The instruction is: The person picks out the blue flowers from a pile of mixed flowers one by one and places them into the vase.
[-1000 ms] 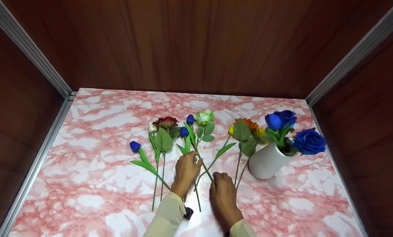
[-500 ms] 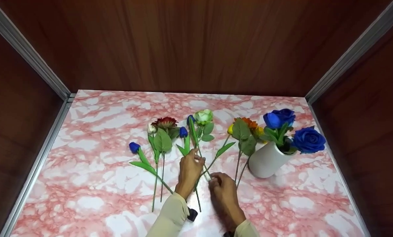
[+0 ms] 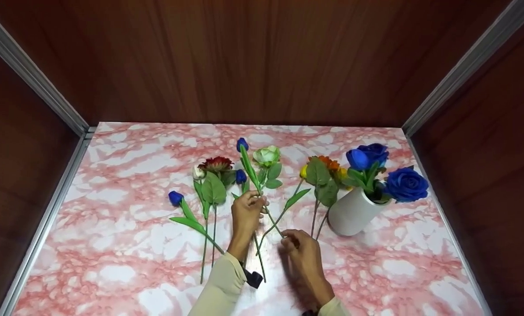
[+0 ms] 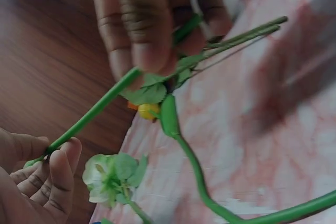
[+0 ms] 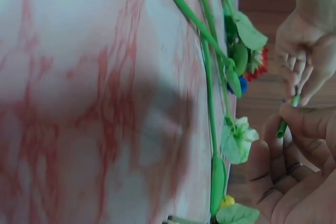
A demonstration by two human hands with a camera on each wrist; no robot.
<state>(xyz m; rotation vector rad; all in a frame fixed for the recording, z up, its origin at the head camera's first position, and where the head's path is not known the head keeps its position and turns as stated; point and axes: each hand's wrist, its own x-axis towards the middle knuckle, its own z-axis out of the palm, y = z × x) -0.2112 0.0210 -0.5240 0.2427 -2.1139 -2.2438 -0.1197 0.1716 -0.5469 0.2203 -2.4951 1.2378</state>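
Both hands hold one blue tulip [image 3: 242,145] by its green stem, lifted over the table. My left hand [image 3: 246,215] pinches the stem just below the leaves. Near the lower end, my right hand [image 3: 303,250] pinches it between thumb and fingers; the cut end [image 5: 281,132] pokes out in the right wrist view. Beneath the hands lie another blue tulip [image 3: 241,176], a pale green flower [image 3: 267,156] and a yellow tulip [image 3: 304,171] with a bent stem. A white vase [image 3: 354,213] with blue roses [image 3: 406,184] is at the right, leaning.
On the left lie a blue tulip [image 3: 176,198], a white tulip [image 3: 198,172] and a dark red flower [image 3: 216,164]. An orange flower [image 3: 325,163] lies beside the vase. Brown wood panels [image 3: 253,61] wall the back and sides of the pink marbled table [image 3: 125,228].
The blue tulip has risen off the table, its bloom shifting left, away from the pale green flower. Both hands keep hold of its stem; the left hand has moved up slightly.
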